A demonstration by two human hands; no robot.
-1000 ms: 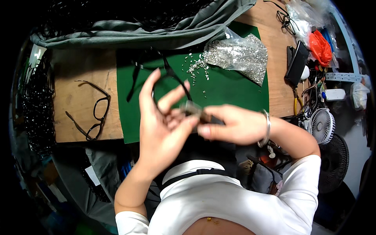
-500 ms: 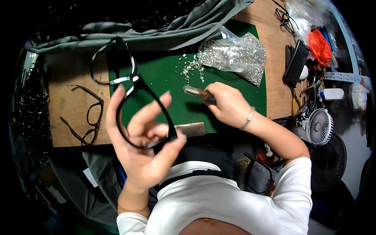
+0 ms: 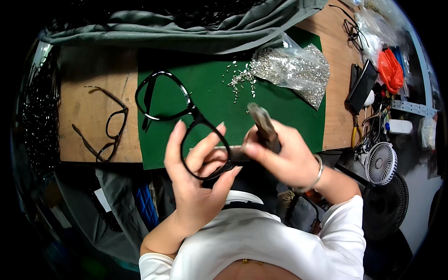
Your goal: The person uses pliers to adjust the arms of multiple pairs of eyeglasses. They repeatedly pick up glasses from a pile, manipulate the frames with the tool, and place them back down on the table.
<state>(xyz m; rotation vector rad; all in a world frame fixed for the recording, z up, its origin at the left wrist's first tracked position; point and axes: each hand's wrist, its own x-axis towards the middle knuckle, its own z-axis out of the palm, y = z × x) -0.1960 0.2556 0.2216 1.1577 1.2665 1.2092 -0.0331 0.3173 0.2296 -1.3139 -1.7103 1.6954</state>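
Observation:
My left hand [image 3: 198,191] grips a black eyeglass frame [image 3: 192,110] by its nearer rim, with the fingers behind and through the opening. The frame is raised and slanted, its other rim pointing to the far left over the green mat [image 3: 212,105]. My right hand [image 3: 291,156] is wrapped around a pair of metal pliers [image 3: 263,122], their jaws pointing up and away, a short gap to the right of the frame. Farther off on the mat, a loose scatter of small silver metal pieces [image 3: 241,80] lies beside a clear plastic bag [image 3: 294,70] full of them.
Another dark eyeglass frame [image 3: 115,123] with its temples unfolded lies on the wood at left. Grey cloth [image 3: 177,35] drapes along the far side. At right are a black phone [image 3: 361,86], yellow-handled pliers [image 3: 356,133], a red plastic bag [image 3: 390,70] and a small white fan [image 3: 381,163].
My left hand has lowered the frame and shifted it right. My right hand has come nearer to me and turned, tipping the pliers' jaws upward. The whole view has shifted slightly.

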